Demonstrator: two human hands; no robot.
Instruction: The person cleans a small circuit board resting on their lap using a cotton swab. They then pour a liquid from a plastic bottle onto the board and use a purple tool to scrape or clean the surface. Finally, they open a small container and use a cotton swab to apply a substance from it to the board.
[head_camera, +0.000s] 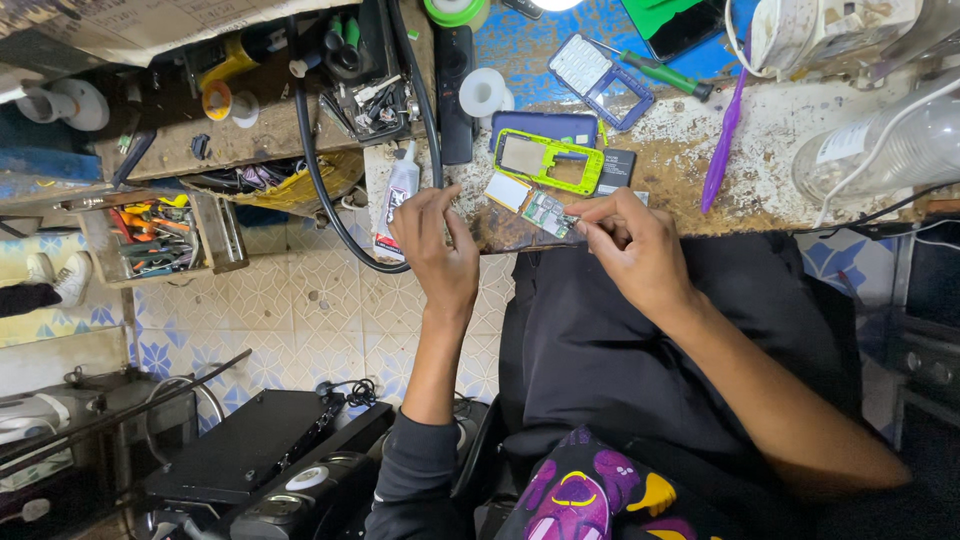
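Phone repair at the board stage: the small green circuit board (548, 213) lies at the near edge of the worktop (800, 130), and the right hand (635, 250) pinches its right end between thumb and forefinger, grip narrow and closed on the board. The left hand (437, 245) rests at 9 o'clock of the board, fingers spread and curled on the worktop edge, holding nothing, just beside a white square part (507, 191). At 12 o'clock of the board sits the lime-green phone frame (548, 160), with a dark battery (614, 170) at its 3 o'clock and a glue bottle (398, 195) well off at 9 o'clock. By my judgement the board is being lifted or seated, so the next move calls for a steady 2-finger hold and careful alignment with the frame
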